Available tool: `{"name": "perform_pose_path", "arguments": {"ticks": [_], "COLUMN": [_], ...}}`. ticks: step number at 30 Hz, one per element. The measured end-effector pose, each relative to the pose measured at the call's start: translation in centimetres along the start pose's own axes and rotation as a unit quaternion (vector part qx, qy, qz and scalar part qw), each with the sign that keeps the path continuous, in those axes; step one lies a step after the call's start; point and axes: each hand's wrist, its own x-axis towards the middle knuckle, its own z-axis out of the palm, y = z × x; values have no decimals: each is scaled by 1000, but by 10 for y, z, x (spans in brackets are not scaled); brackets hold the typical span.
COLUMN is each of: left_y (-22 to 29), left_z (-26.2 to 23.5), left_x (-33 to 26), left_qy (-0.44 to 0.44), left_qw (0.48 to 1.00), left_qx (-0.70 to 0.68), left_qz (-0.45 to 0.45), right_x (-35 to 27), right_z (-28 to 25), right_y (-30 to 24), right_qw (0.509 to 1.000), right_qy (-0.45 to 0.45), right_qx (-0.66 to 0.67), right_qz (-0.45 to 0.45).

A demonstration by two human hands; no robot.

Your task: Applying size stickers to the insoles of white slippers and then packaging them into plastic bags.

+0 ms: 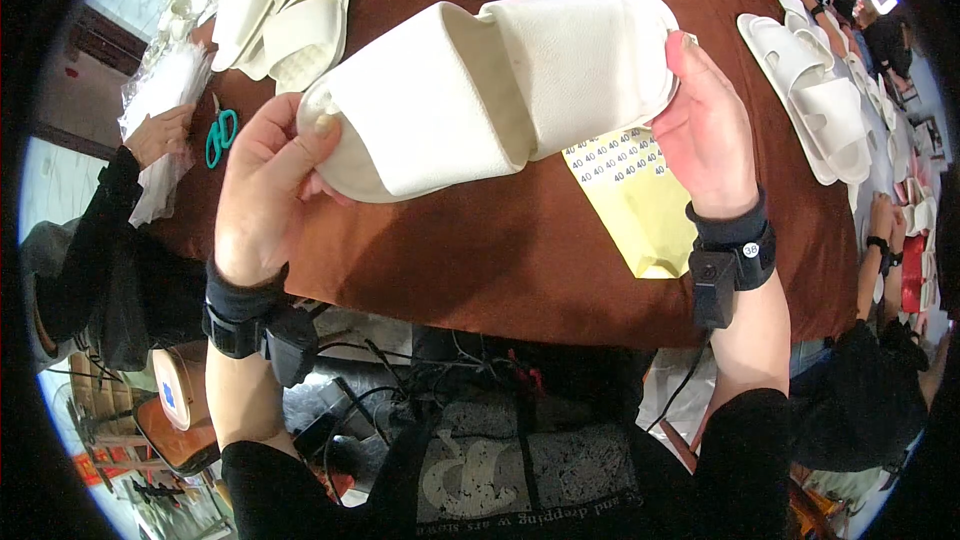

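A pair of white slide slippers (pixel 420 110) is held up level over the brown tablecloth, one overlapping the other end to end in the middle. At the left end, my left hand (pixel 265 185) pinches the sole edge, thumb on top. My right hand (pixel 708 135) grips the opposite end, with the thumb at the rim and the fingers underneath. Just beneath and beside my right hand lies a yellow backing sheet with rows of small printed white labels (pixel 640 210). The inside of the overlap is partly hidden.
The brown tablecloth (pixel 430 260) covers the table. More white slippers (pixel 300 30) are heaped at the far left, and others (pixel 815 100) lie at the right. Teal-handled scissors (pixel 220 135) rest near a co-worker's hand (pixel 160 135) on clear plastic bags (pixel 165 90). Other people stand at right.
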Motion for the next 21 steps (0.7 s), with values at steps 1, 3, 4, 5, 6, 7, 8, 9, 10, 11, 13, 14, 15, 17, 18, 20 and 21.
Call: {"name": "perform_pose_path", "arguments": {"ticks": [1, 3, 4, 5, 6, 7, 8, 9, 10, 11, 13, 14, 15, 17, 18, 20, 21], "left_y": [-2, -7, -9, -11, -13, -15, -16, -14, -18, -20, -43, -61, -78, -116, -127, -164, -192], "left_z": [5, 22, 24, 22, 19, 17, 18, 19, 19, 22, 29, 34, 38, 44, 46, 45, 40], "left_x": [-2, -8, -14, -23, -33, -45, -57, -71, -81, -87, -105, -114, -125, -150, -160, -186, -199], "left_qy": [-1, 87, 94, 93, 97, 104, 70, 43, -9, -72, -154, -168, -181, -216, -245, -274, -295], "left_qw": [1000, 994, 988, 988, 980, 969, 975, 978, 972, 947, 941, 946, 942, 913, 881, 846, 845], "left_qx": [1, 73, 124, 125, 174, 225, 212, 200, 234, 312, 298, 276, 279, 339, 391, 438, 422], "left_qz": [-2, -4, 13, 10, 11, 11, -12, -36, -29, 15, -45, -36, -52, -76, -105, -135, -142], "right_x": [1, 4, 5, 7, 8, 9, 10, 11, 10, 8, 8, 9, 10, 12, 12, 10, 9], "right_z": [-1, -5, -9, -12, -17, -19, -22, -22, -20, -17, -15, -16, -17, -23, -26, -18, -14], "right_y": [1, 1, 1, 1, 2, 3, 5, 8, 9, 10, 11, 12, 13, 17, 18, 22, 23], "right_qw": [1000, 1000, 1000, 1000, 999, 999, 999, 998, 999, 997, 995, 994, 993, 992, 991, 991, 991], "right_qy": [2, 18, 20, 19, 19, 20, 35, 46, 44, 49, 49, 56, 61, 59, 59, 53, 49], "right_qx": [1, -14, -13, -5, 4, 7, -14, -33, -30, -57, -84, -86, -87, -96, -104, -107, -110], "right_qz": [1, 10, 12, 21, 28, 31, 19, 8, 12, 20, 29, 38, 47, 53, 57, 57, 53]}}
